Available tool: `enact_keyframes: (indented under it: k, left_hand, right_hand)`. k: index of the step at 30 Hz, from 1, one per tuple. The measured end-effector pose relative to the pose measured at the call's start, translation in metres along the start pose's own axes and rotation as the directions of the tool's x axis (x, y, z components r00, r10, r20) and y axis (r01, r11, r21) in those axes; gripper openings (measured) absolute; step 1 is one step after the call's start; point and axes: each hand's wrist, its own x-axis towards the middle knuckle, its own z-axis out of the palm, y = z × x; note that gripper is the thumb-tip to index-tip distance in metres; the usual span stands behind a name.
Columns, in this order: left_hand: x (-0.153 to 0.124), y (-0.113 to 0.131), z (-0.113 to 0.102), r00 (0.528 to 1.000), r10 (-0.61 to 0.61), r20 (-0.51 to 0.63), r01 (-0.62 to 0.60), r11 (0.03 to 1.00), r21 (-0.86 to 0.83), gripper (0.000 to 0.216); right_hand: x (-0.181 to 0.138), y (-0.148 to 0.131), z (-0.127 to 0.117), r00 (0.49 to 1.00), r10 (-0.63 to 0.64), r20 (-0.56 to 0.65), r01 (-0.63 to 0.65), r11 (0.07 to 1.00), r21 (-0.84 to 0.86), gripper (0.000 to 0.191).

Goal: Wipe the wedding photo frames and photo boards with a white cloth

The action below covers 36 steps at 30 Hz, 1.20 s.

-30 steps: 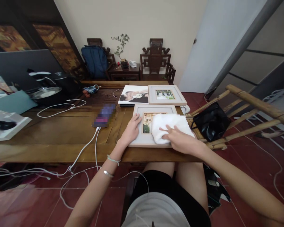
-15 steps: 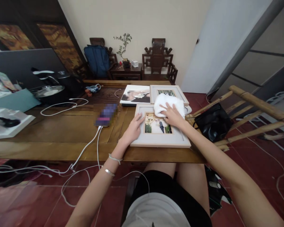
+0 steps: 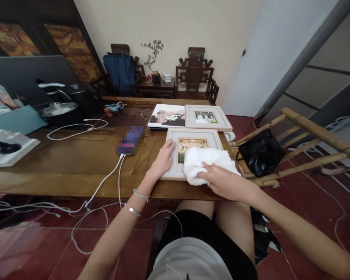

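A pale framed photo [image 3: 189, 136] lies flat near the front edge of the wooden table [image 3: 61, 163]. My left hand [image 3: 162, 157] rests flat on the frame's left border, fingers stretched out. My right hand [image 3: 221, 181] presses a white cloth [image 3: 204, 161] onto the frame's lower right part, fingers lying over the cloth. The cloth hides much of the picture.
Behind it lie a second framed photo [image 3: 207, 116] and a photo print [image 3: 167, 116]. A phone [image 3: 130, 140] on a white cable [image 3: 105, 181] sits to the left, pots [image 3: 61, 107] at far left. A black bag [image 3: 261, 151] rests on a bamboo rack [image 3: 309, 134] at right.
My right hand has drawn the cloth from the frame's far right corner back down to its near right part. The left hand has stayed on the frame's left border.
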Motion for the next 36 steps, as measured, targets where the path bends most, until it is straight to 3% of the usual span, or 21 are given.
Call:
enact_keyframes:
  k: [3, 8, 13, 17, 21, 27, 31, 36]
  left_hand:
    - [0.0, -0.001, -0.001, 1.0, 0.021, 0.005, -0.021, 1.0, -0.016, 0.058]
    - [0.001, -0.002, -0.002, 0.999, 0.022, 0.026, -0.022, 1.0, -0.015, 0.062]
    - [0.0, -0.001, -0.002, 0.999, 0.01, 0.037, -0.01, 1.0, 0.005, 0.059]
    - [0.001, 0.002, -0.001, 0.999, -0.012, 0.035, 0.011, 1.0, 0.026, 0.049]
    - [0.001, 0.004, 0.001, 0.999, -0.016, 0.04, 0.016, 1.0, 0.02, 0.046]
    - [0.001, 0.002, 0.005, 0.999, -0.031, 0.042, 0.029, 0.998, 0.059, 0.046]
    - [0.002, 0.0, 0.005, 0.999, -0.002, 0.053, -0.004, 0.995, 0.101, 0.046]
    - [0.002, -0.002, 0.005, 0.998, 0.041, 0.051, -0.048, 0.989, 0.138, 0.045]
  right_hand:
    - [0.008, 0.01, 0.007, 0.999, 0.027, -0.017, -0.027, 0.999, 0.036, 0.052]
    - [0.051, 0.063, 0.025, 0.986, 0.078, -0.146, -0.087, 0.995, -0.055, 0.064]
    - [0.091, 0.099, 0.02, 0.975, 0.125, -0.181, -0.155, 0.975, -0.158, 0.059]
    - [0.09, 0.092, 0.013, 0.986, 0.112, -0.124, -0.13, 0.98, -0.149, 0.059]
    - [0.054, 0.061, 0.003, 0.998, 0.069, 0.011, -0.068, 0.995, -0.077, 0.056]
    - [0.004, 0.011, -0.033, 0.98, -0.008, 0.198, -0.021, 0.989, 0.145, 0.054]
    - [0.012, 0.011, -0.025, 0.99, -0.024, 0.142, -0.003, 0.982, 0.188, 0.056]
    - [0.054, 0.055, 0.012, 0.999, 0.008, -0.044, -0.006, 0.999, 0.039, 0.061]
